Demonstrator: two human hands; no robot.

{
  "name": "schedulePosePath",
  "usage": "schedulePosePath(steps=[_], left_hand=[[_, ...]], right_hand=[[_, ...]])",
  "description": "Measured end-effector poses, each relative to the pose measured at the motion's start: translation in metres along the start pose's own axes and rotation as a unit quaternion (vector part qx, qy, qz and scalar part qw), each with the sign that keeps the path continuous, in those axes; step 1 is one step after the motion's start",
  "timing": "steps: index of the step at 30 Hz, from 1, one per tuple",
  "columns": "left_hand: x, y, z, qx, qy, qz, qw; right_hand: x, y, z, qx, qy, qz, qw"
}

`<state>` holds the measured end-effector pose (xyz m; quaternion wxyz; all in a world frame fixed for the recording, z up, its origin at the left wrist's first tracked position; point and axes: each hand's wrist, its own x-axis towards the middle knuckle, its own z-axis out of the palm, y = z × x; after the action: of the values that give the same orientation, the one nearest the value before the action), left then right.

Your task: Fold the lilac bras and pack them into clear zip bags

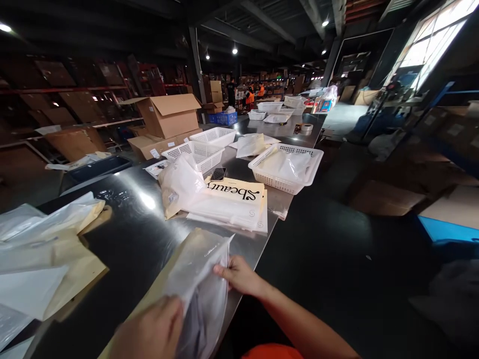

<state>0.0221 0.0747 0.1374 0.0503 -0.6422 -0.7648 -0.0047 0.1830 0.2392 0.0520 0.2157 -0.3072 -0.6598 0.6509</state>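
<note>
A translucent plastic bag with something dark inside lies at the near edge of the metal table. Under it is a yellowish paper sheet or envelope. My right hand pinches the bag's right edge, thumb on top. Over the bag's left side is my left hand, blurred, its fingers curled against the plastic; what it grips is partly hidden. Just beyond the bag lie white plastic packets on a yellow sheet printed "beauty". A bulging clear bag stands at their left.
White baskets stand farther along the metal table, near a phone. Plastic and paper packages are heaped at the left. Cardboard boxes stand beyond. A tape roll lies far back; people in orange are distant.
</note>
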Motion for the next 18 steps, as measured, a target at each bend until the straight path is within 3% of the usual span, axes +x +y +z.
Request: schedulePosePath(steps=[3,4,6,8,9,10,12,14,16,18], left_hand=[[0.005,-0.025,-0.037,0.032,0.134,-0.055,0.989],[0.007,-0.03,-0.047,0.051,0.153,-0.089,0.983],[0.015,-0.032,-0.059,0.055,0.175,-0.097,0.978],[0.023,-0.028,-0.061,0.045,0.184,-0.075,0.979],[0.025,-0.025,-0.06,0.037,0.191,-0.063,0.979],[0.027,-0.021,-0.058,0.031,0.195,-0.053,0.979],[0.028,-0.015,-0.057,0.024,0.203,-0.034,0.978],[0.027,-0.012,-0.059,0.022,0.198,-0.003,0.98],[0.026,-0.011,-0.063,0.03,0.182,0.044,0.982],[0.026,-0.009,-0.065,0.039,0.167,0.098,0.98]], right_hand=[[0.0,-0.008,-0.021,-0.021,0.05,0.002,0.999],[0.0,-0.009,-0.027,-0.029,0.072,0.004,0.997],[-0.001,-0.009,-0.033,-0.085,0.149,-0.011,0.985],[-0.005,-0.008,-0.033,-0.211,0.284,-0.097,0.93],[-0.009,-0.009,-0.031,-0.275,0.327,-0.166,0.889],[-0.014,-0.011,-0.027,-0.332,0.328,-0.243,0.85],[-0.023,-0.016,-0.015,-0.418,0.2,-0.388,0.797],[-0.021,-0.02,0.0,-0.486,0.007,-0.462,0.742],[-0.006,-0.02,0.018,-0.525,-0.111,-0.463,0.705],[0.021,-0.017,0.034,-0.529,-0.139,-0.426,0.72]])
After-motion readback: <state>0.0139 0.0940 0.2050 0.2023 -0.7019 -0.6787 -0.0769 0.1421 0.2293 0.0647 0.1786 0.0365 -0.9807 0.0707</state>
